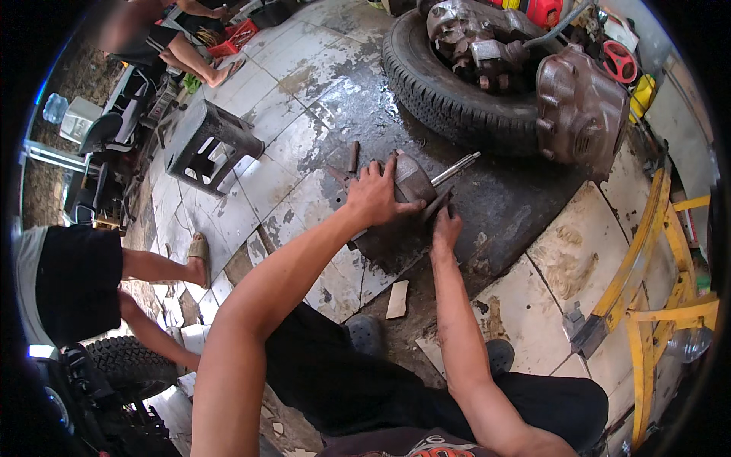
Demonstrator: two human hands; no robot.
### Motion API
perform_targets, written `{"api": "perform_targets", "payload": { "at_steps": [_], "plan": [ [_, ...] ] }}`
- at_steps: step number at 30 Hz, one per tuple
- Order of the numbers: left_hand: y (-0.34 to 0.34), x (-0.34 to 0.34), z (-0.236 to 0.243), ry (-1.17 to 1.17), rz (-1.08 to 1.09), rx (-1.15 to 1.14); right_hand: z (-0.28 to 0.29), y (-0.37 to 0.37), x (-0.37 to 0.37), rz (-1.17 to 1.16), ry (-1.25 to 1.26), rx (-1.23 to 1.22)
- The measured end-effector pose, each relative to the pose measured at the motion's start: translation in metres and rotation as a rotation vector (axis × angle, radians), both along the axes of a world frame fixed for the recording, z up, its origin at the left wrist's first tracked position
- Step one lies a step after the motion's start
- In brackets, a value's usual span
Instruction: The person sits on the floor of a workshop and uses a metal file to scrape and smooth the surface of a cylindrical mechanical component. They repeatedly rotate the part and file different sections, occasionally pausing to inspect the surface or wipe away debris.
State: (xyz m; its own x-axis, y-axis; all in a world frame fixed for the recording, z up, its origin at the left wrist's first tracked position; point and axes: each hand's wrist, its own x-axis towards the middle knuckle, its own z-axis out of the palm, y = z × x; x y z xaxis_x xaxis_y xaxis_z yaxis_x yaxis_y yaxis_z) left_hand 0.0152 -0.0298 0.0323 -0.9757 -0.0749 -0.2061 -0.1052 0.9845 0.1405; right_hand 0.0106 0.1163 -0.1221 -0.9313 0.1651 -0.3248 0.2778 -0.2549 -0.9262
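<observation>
The tiled floor [297,206] is wet and dirty, with a dark stained area [525,198] at the work position. The tyre [487,114] lies on its side at the far edge of this area; a brown metal assembly [582,110] rests on and beside it. A yellow metal frame [647,312] is at the right and a grey stool [209,145] at the left, both well apart from the work.

The item in hand, a metal housing [411,179], is on the near part of the stained area, between the person and the tyre, separate from the brown assembly. The left hand [373,194] is spread over it, fingers apart, pressing rather than closed round it. The right hand [447,228] has its fingers curled at the near edge, beside a dark narrow part; whether it grips that part cannot be told.

A bright shaft [457,167] projects from the housing toward the tyre, its outer end bare.

Progress, in judgement: handling is under way and unfinished, both hands being engaged. Nothing is fitted on the exposed shaft end. Internal condition is hidden, so the remaining work cannot be itemised. A dark bar-like piece [354,156] lies beyond the left hand, untouched.
</observation>
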Motion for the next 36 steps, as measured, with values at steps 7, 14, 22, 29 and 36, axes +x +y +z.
{"api": "perform_targets", "payload": {
  "at_steps": [7,14,22,29,36],
  "plan": [
    [0.004,0.001,0.003,-0.02,0.006,0.006,0.007,0.01,-0.001,0.024,-0.01,0.065],
    [0.004,-0.005,0.001,0.004,0.003,-0.03,0.007,0.003,0.008,-0.123,0.19,0.205],
    [0.006,-0.001,-0.008,0.05,-0.009,-0.081,-0.009,0.007,0.002,-0.043,0.106,0.2],
    [0.004,-0.002,-0.003,0.002,0.009,0.065,-0.019,0.005,0.009,-0.021,0.129,0.365],
    [0.008,-0.002,0.003,-0.017,0.005,0.041,0.006,-0.002,0.004,-0.088,0.121,0.489]
  ]
}}
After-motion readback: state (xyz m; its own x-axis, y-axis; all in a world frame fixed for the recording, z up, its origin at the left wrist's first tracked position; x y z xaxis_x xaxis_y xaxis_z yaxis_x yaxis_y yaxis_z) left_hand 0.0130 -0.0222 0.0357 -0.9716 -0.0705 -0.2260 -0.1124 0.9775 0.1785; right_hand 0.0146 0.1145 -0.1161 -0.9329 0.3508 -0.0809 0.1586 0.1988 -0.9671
